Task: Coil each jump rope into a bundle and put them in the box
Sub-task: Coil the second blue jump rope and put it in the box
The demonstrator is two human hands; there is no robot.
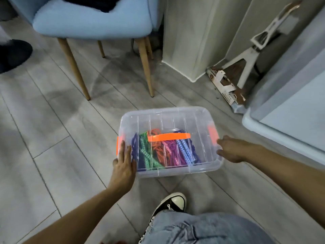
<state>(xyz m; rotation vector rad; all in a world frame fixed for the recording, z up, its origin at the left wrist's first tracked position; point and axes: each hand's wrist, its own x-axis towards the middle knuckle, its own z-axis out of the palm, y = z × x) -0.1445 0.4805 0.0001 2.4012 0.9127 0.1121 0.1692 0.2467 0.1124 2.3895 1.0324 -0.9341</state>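
Note:
A clear plastic box (200,120) with a lid on it sits on the grey floor, with an orange handle (168,137) on top and orange latches at both ends. Through the lid I see several coiled jump ropes (158,154) in blue, green, orange, pink and purple. My left hand (124,164) lies flat against the box's left end by the left latch, fingers straight. My right hand (230,148) touches the box's right end just below the right latch, fingers loosely extended.
A light blue chair (91,20) on wooden legs stands behind the box. A beige fabric bin (197,37) is at the back, a white stand and torn cardboard (226,85) at right, a pale container (290,106) far right. My shoe (173,205) and knee are below.

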